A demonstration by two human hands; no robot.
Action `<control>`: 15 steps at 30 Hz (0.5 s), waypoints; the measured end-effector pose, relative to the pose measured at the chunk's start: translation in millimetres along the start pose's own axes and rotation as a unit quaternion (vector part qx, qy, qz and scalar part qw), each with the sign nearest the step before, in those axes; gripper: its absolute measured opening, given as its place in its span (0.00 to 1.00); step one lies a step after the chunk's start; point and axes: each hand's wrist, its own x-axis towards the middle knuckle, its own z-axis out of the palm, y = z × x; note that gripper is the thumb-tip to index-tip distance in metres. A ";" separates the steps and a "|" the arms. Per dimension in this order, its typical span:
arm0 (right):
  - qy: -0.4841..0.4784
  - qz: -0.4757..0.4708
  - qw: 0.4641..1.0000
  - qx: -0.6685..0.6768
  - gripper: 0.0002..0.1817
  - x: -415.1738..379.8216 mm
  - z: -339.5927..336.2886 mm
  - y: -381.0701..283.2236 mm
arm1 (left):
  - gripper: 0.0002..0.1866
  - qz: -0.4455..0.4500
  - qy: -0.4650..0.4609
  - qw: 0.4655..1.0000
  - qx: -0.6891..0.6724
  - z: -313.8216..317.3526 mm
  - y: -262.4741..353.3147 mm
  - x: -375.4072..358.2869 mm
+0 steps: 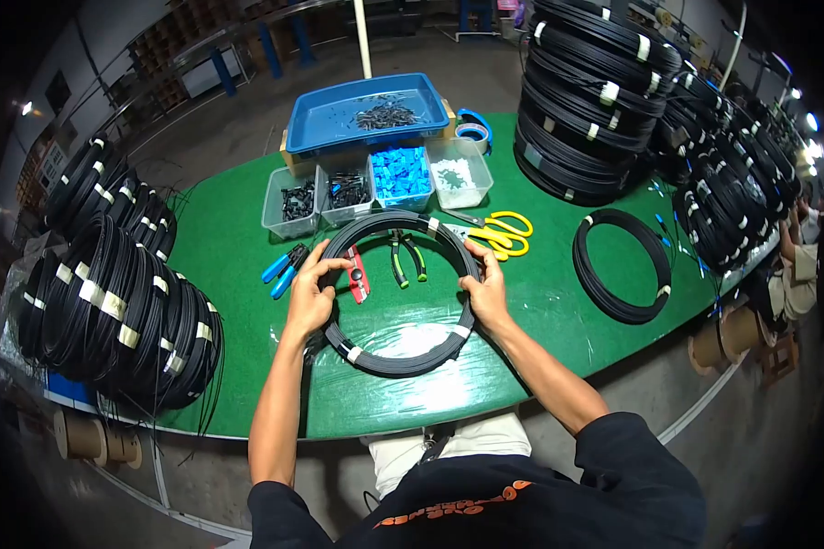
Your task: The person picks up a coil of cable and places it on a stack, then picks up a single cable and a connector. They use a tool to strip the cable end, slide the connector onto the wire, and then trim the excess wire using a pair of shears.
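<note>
A coil of black cable (403, 366), bound with pieces of white tape, is held by its two sides over the green table. My left hand (313, 291) closes on the coil's left side, and my right hand (487, 291) grips its right side. Through and beside the ring I see green-handled pliers (406, 262) and a red tool (358, 278). Left of my left hand lies a blue-handled tool (286, 269). Yellow-handled scissors (505, 235) rest just beyond my right hand.
Clear bins hold black parts (298, 203), blue connectors (400, 174) and white pieces (454, 174). Behind them sits a blue tray (316, 137). Coils are piled at the left (124, 302) and stacked at the right (590, 101). A single coil (588, 274) lies right; a tape roll (472, 131) stands behind.
</note>
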 end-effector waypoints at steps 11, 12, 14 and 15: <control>-0.003 0.025 0.997 -0.079 0.24 15.4 -6.9 7.7 | 0.31 -0.024 -0.030 0.999 -0.006 5.0 -18.7 10.3; -0.001 0.013 0.989 -0.150 0.19 20.9 -5.6 -5.1 | 0.29 -0.021 -0.024 0.999 0.015 4.5 -17.0 9.6; -0.038 -0.035 0.979 -0.196 0.15 45.7 -5.2 2.4 | 0.26 -0.027 -0.013 0.999 0.030 3.2 -11.5 7.5; -0.059 -0.030 0.978 -0.200 0.13 57.2 -0.2 -5.7 | 0.23 -0.009 -0.001 0.999 0.047 3.1 -11.3 6.2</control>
